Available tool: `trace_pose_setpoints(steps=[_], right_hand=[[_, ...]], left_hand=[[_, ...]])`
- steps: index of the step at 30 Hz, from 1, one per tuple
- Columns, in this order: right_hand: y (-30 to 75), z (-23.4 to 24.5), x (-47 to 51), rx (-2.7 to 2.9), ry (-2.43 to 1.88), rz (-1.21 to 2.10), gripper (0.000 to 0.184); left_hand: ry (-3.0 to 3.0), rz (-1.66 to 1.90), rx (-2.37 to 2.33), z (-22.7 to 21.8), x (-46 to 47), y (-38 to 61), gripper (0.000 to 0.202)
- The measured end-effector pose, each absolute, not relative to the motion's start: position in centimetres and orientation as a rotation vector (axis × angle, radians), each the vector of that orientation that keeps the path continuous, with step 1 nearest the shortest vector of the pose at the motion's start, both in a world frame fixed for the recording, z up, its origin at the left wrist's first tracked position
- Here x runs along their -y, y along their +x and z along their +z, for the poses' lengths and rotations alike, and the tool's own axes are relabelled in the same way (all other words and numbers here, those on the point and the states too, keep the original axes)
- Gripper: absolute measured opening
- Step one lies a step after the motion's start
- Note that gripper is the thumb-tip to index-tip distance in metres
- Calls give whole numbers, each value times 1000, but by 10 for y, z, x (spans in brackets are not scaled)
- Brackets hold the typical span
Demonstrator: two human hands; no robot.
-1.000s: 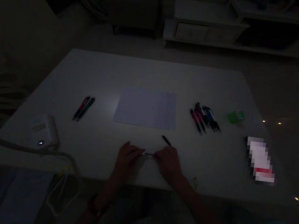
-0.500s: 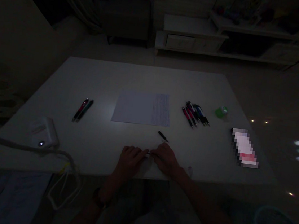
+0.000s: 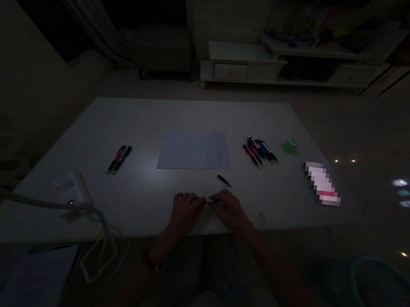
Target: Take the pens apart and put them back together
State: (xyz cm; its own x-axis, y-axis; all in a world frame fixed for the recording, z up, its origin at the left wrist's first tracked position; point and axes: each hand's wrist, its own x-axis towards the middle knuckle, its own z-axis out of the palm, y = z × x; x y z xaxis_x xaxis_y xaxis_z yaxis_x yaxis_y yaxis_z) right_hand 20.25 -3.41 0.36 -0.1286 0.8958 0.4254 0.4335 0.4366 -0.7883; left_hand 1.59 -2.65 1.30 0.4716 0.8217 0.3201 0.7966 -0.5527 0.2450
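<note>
And here's the long white smooth-topped table [image 3: 195,115], dimly lit, running left to right. At centre lies a flat white rectangular paper sheet [image 3: 185,151], its right part covered in rows of writing. Over on the left, a slim red-and-black pen [image 3: 116,159] sits just beside a slim green-and-black pen [image 3: 122,160]! Right of the sheet, a bunched group of dark, red and blue pens [image 3: 260,150]; beyond it, a small bright-green block-shaped object [image 3: 289,145]. Nearer on the right, a pixelated bright-faced, dark-edged rectangular slab [image 3: 321,183]. Near left, a white boxy device [image 3: 78,190]. Near the sheet's near-right corner, a short black tapered pen part [image 3: 224,180]!
</note>
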Motion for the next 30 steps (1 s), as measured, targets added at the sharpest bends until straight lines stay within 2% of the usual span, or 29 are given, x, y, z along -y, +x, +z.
trace_pose_setpoints(steps=[5,8,13,18,24,30], right_hand=[[219,-1,24,1471,-1460,325,16],[227,-10,16,1544,-1569,153,14],[225,-20,10,1668,-1647,46,13],[219,-13,14,1654,-1608,148,14],[209,1,25,1535,-1443,612,20],[205,7,22,1603,-1368,636,21]], left_hand=[[2509,690,-1608,12,23,16,19],[2402,756,-1681,12,22,15,21],[2342,768,-1697,12,23,14,23],[2341,779,-1711,11,23,14,22],[2362,755,-1681,11,23,15,23],[2391,748,-1666,12,24,14,23]])
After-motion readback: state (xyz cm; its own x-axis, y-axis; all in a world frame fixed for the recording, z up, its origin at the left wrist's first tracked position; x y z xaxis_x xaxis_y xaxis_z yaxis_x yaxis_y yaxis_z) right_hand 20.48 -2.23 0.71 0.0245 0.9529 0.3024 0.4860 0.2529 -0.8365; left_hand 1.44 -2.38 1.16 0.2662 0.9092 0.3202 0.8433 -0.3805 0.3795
